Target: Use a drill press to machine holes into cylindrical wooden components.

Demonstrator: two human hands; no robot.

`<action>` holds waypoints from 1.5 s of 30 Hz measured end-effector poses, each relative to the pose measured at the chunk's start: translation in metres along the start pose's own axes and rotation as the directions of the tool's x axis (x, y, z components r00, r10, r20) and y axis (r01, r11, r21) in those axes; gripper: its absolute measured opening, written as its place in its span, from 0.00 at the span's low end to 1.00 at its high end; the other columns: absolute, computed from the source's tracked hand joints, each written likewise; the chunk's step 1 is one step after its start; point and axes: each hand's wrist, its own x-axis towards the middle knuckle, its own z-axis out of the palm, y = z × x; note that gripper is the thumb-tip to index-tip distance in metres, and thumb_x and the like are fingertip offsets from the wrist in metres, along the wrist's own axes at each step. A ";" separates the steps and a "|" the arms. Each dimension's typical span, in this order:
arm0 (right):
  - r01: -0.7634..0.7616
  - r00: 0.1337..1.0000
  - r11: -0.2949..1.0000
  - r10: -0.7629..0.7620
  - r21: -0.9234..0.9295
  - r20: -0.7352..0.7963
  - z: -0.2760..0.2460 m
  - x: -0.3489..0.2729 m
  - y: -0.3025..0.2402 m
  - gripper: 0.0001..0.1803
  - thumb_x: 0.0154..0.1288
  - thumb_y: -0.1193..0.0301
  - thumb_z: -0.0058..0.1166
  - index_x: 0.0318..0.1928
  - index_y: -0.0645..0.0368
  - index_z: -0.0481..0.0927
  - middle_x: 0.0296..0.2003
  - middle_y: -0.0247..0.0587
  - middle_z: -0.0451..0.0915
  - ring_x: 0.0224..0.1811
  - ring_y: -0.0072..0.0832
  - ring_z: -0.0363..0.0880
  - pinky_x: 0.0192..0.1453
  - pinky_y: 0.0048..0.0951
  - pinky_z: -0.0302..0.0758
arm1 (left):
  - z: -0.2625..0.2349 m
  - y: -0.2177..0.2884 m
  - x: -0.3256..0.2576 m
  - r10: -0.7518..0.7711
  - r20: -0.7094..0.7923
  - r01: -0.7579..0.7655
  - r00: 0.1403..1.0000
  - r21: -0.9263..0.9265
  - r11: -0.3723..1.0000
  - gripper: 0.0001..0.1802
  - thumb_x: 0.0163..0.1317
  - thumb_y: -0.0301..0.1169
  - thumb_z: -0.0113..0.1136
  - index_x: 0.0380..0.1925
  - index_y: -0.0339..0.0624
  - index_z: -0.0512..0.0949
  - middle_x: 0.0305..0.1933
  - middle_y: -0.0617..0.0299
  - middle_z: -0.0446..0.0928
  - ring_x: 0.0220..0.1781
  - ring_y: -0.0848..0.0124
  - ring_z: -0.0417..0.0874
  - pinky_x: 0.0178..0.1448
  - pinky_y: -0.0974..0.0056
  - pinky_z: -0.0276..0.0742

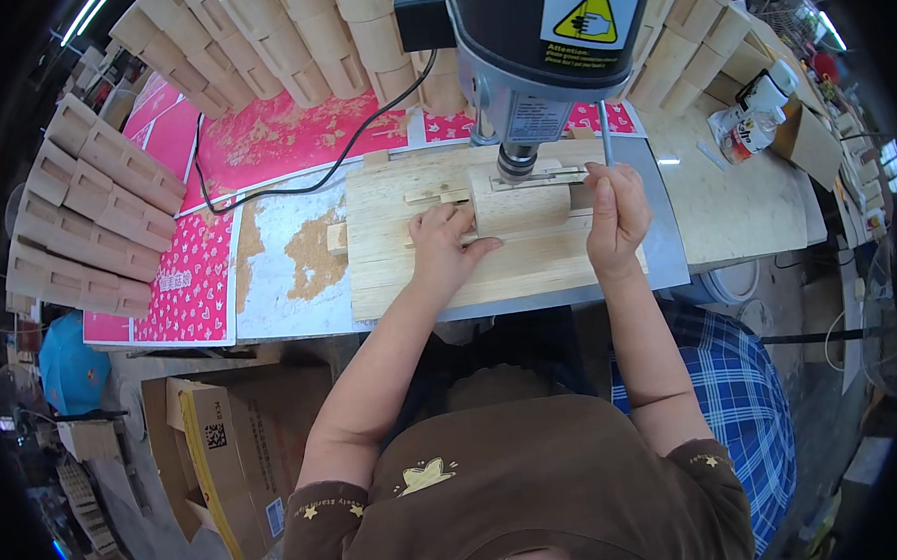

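Note:
A pale, rounded wooden block (516, 215) lies on a wooden board beneath the chuck (516, 163) of a bench drill press (549, 55). My left hand (445, 245) is at the block's left end, fingers curled against it and thumb stretched along the near side. At the other end, my right hand (618, 218) is closed with its fingertips pinching a thin metal strip-like tool (554, 177), which reaches across the block's top toward the chuck. Its exact kind is unclear. The drill press's metal lever (605, 133) comes down right beside these fingers.
Stacked slotted wooden pieces (95, 210) stand at the left, with more along the back. A black cable (314, 188) curves over the pink sheet (292, 132). Bottles (752, 127) stand at the right. An open cardboard box (236, 459) is below the table's left side.

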 end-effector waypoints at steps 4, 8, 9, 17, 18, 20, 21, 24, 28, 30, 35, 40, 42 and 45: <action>0.136 0.991 0.990 -0.136 0.024 0.001 -0.010 0.018 -0.001 0.05 0.60 0.77 0.50 0.29 0.65 0.77 0.20 0.43 0.72 0.23 0.34 0.70 0.31 0.31 0.66 | 0.000 0.002 -0.002 0.005 -0.028 -0.006 1.000 -0.012 1.000 0.24 0.37 0.40 0.73 0.37 0.48 0.79 0.31 0.66 0.71 0.41 0.64 0.72 0.51 0.55 0.55; -0.085 0.994 0.991 0.091 -0.102 0.057 -0.030 0.103 -0.044 0.12 0.65 0.70 0.48 0.27 0.65 0.75 0.20 0.37 0.71 0.24 0.20 0.67 0.29 0.25 0.64 | -0.003 0.005 -0.004 -0.020 0.010 0.021 1.000 -0.022 1.000 0.23 0.40 0.39 0.72 0.40 0.49 0.80 0.28 0.67 0.71 0.42 0.66 0.70 0.54 0.57 0.54; -0.105 0.991 0.990 0.112 -0.095 0.071 -0.022 0.128 -0.040 0.16 0.67 0.66 0.47 0.28 0.65 0.76 0.21 0.31 0.71 0.26 0.14 0.65 0.31 0.19 0.63 | -0.004 0.004 -0.004 -0.038 0.012 0.038 0.999 -0.022 0.999 0.23 0.40 0.39 0.72 0.39 0.49 0.80 0.28 0.68 0.71 0.41 0.66 0.70 0.54 0.58 0.54; -0.253 0.949 0.964 0.230 0.084 0.217 0.003 0.169 0.035 0.18 0.68 0.61 0.44 0.47 0.63 0.76 0.30 0.31 0.74 0.31 0.18 0.69 0.37 0.20 0.66 | -0.007 0.017 0.008 -0.147 0.072 0.157 0.986 -0.145 0.977 0.22 0.35 0.38 0.74 0.35 0.49 0.81 0.27 0.71 0.71 0.38 0.70 0.74 0.54 0.56 0.54; -0.307 0.937 0.943 0.276 0.126 0.213 0.002 0.152 0.021 0.14 0.67 0.64 0.47 0.43 0.62 0.75 0.28 0.35 0.73 0.32 0.22 0.71 0.39 0.23 0.68 | -0.007 0.014 0.008 -0.155 0.071 0.165 0.985 -0.176 0.970 0.21 0.35 0.38 0.74 0.34 0.49 0.81 0.27 0.71 0.72 0.37 0.71 0.74 0.54 0.56 0.53; -0.343 0.885 0.935 0.288 0.094 0.366 -0.012 0.109 0.016 0.10 0.64 0.67 0.51 0.42 0.59 0.74 0.31 0.37 0.75 0.38 0.27 0.73 0.46 0.29 0.69 | -0.007 0.014 0.009 -0.152 0.076 0.165 0.985 -0.216 0.962 0.20 0.35 0.37 0.74 0.33 0.49 0.81 0.28 0.71 0.72 0.36 0.72 0.74 0.54 0.57 0.53; -0.315 0.818 0.949 0.256 0.028 0.515 -0.023 0.082 0.036 0.12 0.63 0.67 0.52 0.45 0.58 0.74 0.36 0.36 0.76 0.44 0.28 0.73 0.51 0.31 0.69 | -0.009 0.017 0.011 -0.107 0.041 0.113 0.993 -0.191 0.975 0.18 0.37 0.35 0.73 0.33 0.48 0.81 0.27 0.69 0.72 0.34 0.71 0.74 0.52 0.59 0.58; -0.126 0.664 0.968 0.246 -0.218 0.706 -0.035 0.020 0.040 0.14 0.58 0.67 0.57 0.45 0.56 0.74 0.40 0.37 0.76 0.49 0.33 0.72 0.53 0.37 0.66 | -0.013 0.010 0.009 -0.119 0.038 0.124 0.992 -0.236 0.964 0.16 0.39 0.29 0.71 0.33 0.45 0.82 0.26 0.66 0.72 0.33 0.70 0.75 0.48 0.63 0.66; 0.042 0.712 0.925 0.238 -0.378 0.660 -0.035 0.005 0.032 0.15 0.51 0.68 0.61 0.40 0.56 0.74 0.35 0.37 0.74 0.45 0.38 0.71 0.51 0.39 0.63 | -0.044 -0.005 -0.012 -0.138 -0.031 0.115 0.990 -0.386 0.915 0.14 0.38 0.28 0.70 0.30 0.44 0.80 0.30 0.66 0.74 0.33 0.72 0.76 0.37 0.67 0.66; 0.039 0.714 0.936 0.219 -0.350 0.665 -0.038 0.004 0.034 0.16 0.48 0.68 0.62 0.39 0.55 0.74 0.34 0.37 0.73 0.43 0.37 0.71 0.49 0.38 0.62 | -0.070 -0.024 -0.030 -0.138 -0.063 0.103 0.989 -0.382 0.918 0.12 0.40 0.27 0.70 0.29 0.42 0.80 0.28 0.66 0.75 0.30 0.74 0.75 0.32 0.69 0.65; 0.012 0.698 0.923 0.268 -0.384 0.664 -0.041 -0.002 0.007 0.15 0.48 0.69 0.61 0.38 0.55 0.75 0.34 0.36 0.73 0.41 0.37 0.70 0.48 0.37 0.63 | -0.127 -0.021 -0.045 -0.551 0.116 0.496 0.827 -0.612 0.616 0.11 0.46 0.32 0.70 0.23 0.37 0.79 0.19 0.67 0.73 0.21 0.80 0.72 0.24 0.73 0.64; 0.025 0.674 0.946 0.224 -0.324 0.704 -0.034 -0.004 -0.015 0.15 0.48 0.70 0.62 0.38 0.56 0.75 0.34 0.37 0.73 0.41 0.38 0.70 0.48 0.37 0.64 | -0.126 0.004 -0.040 -0.703 0.274 0.670 0.656 -0.641 0.375 0.18 0.50 0.40 0.68 0.15 0.38 0.75 0.14 0.66 0.71 0.14 0.81 0.67 0.18 0.74 0.59; 0.021 0.677 0.942 0.233 -0.336 0.698 -0.035 -0.005 -0.013 0.15 0.48 0.70 0.62 0.38 0.56 0.75 0.34 0.37 0.73 0.41 0.38 0.70 0.48 0.37 0.64 | -0.122 0.006 -0.042 -0.702 0.293 0.679 0.649 -0.639 0.361 0.18 0.50 0.40 0.68 0.15 0.38 0.75 0.14 0.66 0.71 0.13 0.81 0.66 0.18 0.74 0.59; 0.019 0.684 0.945 0.227 -0.328 0.693 -0.038 -0.007 -0.011 0.16 0.48 0.69 0.62 0.39 0.56 0.75 0.34 0.37 0.73 0.41 0.38 0.70 0.48 0.37 0.64 | -0.116 0.008 -0.041 -0.672 0.305 0.675 0.675 -0.622 0.396 0.19 0.51 0.41 0.68 0.15 0.38 0.76 0.13 0.66 0.70 0.12 0.81 0.66 0.17 0.74 0.59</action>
